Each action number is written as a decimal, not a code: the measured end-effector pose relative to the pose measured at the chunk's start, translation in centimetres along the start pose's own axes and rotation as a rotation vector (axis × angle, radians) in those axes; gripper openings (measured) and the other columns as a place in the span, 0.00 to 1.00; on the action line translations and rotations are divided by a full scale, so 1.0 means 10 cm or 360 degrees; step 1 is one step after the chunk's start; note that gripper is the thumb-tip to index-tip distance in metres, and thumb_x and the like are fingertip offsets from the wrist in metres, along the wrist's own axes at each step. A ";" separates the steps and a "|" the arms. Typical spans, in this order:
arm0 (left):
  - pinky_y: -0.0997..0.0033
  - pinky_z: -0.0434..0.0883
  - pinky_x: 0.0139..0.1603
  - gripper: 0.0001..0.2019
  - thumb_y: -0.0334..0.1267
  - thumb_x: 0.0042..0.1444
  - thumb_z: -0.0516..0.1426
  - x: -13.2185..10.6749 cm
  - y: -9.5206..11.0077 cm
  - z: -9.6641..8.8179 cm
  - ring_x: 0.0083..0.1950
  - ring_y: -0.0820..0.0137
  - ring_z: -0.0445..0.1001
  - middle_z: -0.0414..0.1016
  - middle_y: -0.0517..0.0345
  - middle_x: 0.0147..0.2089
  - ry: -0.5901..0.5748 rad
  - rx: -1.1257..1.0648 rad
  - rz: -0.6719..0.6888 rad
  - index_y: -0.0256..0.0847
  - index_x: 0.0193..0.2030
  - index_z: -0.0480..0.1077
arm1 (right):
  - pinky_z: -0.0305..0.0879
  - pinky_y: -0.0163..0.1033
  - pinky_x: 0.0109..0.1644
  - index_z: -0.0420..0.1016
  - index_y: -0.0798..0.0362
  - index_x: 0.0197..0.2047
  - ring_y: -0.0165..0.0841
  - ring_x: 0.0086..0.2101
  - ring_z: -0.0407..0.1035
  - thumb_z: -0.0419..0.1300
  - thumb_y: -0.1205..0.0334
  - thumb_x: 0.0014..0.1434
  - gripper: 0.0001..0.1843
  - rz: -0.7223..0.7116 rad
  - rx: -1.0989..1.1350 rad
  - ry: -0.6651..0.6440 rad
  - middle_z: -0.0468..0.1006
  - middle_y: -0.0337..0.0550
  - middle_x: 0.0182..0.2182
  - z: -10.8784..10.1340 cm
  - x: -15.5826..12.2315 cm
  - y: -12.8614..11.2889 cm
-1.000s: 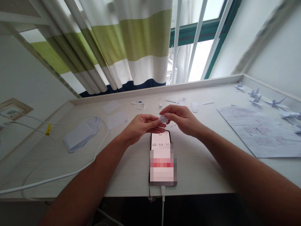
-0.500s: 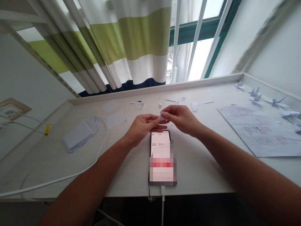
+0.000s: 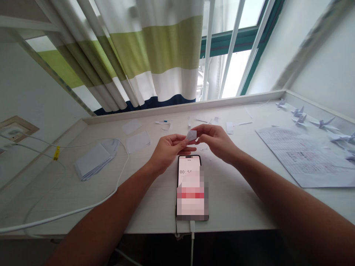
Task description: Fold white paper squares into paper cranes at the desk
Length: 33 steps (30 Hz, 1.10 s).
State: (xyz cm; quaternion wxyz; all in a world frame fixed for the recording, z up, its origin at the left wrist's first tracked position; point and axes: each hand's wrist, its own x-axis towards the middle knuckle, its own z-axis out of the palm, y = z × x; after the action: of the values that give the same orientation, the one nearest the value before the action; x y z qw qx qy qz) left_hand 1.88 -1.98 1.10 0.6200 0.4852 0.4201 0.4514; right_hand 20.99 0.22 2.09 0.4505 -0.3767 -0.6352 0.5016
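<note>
A small folded piece of white paper [image 3: 191, 135] is up above the top of the phone, its pointed faces turned toward me. My left hand [image 3: 169, 149] pinches its lower left part between thumb and fingers. Close on the other side is my right hand [image 3: 215, 139], its index finger at the paper's upper edge and partly behind it. The right thumb is off the paper's face, with a gap between thumb and index finger. Below both hands lies a phone [image 3: 189, 181] showing a timer, its lower screen blurred out.
Stacked white paper [image 3: 93, 160] lies left beside a white cable [image 3: 120, 177]. Paper scraps [image 3: 229, 128] are scattered behind my hands. At right are a printed sheet [image 3: 299, 159] and several folded paper cranes [image 3: 301, 118]. A raised rim [image 3: 183, 108] edges the desk's back.
My right thumb has come off the folded paper, so more of its face shows. My left hand keeps its pinch in nearly the same place. The view has shifted slightly.
</note>
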 end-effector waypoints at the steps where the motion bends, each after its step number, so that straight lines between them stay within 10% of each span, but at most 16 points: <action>1: 0.61 0.83 0.46 0.18 0.46 0.55 0.72 0.00 0.00 0.00 0.41 0.60 0.88 0.88 0.45 0.45 -0.0003 0.0002 0.0011 0.35 0.46 0.80 | 0.75 0.45 0.47 0.84 0.53 0.39 0.36 0.38 0.77 0.63 0.67 0.56 0.09 -0.0009 -0.0012 0.0000 0.85 0.45 0.37 0.00 0.00 0.00; 8: 0.58 0.83 0.46 0.20 0.49 0.54 0.72 -0.02 0.00 0.02 0.41 0.58 0.88 0.88 0.44 0.43 -0.0053 0.0041 0.0092 0.35 0.46 0.80 | 0.73 0.44 0.44 0.83 0.54 0.38 0.36 0.37 0.76 0.69 0.50 0.62 0.14 -0.0126 -0.0150 0.0038 0.84 0.46 0.35 0.01 -0.02 0.02; 33: 0.61 0.83 0.43 0.20 0.51 0.56 0.71 -0.06 0.03 0.02 0.40 0.59 0.88 0.87 0.44 0.40 -0.0257 0.0188 -0.0008 0.34 0.43 0.82 | 0.69 0.40 0.36 0.80 0.53 0.33 0.32 0.31 0.72 0.68 0.55 0.62 0.11 -0.0148 -0.0066 -0.0048 0.80 0.41 0.30 0.03 -0.04 -0.01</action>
State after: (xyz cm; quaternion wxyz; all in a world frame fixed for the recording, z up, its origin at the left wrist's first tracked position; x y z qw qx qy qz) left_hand 1.89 -2.55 1.50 0.6233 0.5547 0.3959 0.3835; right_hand 20.79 -0.31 2.10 0.4559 -0.3485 -0.6690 0.4724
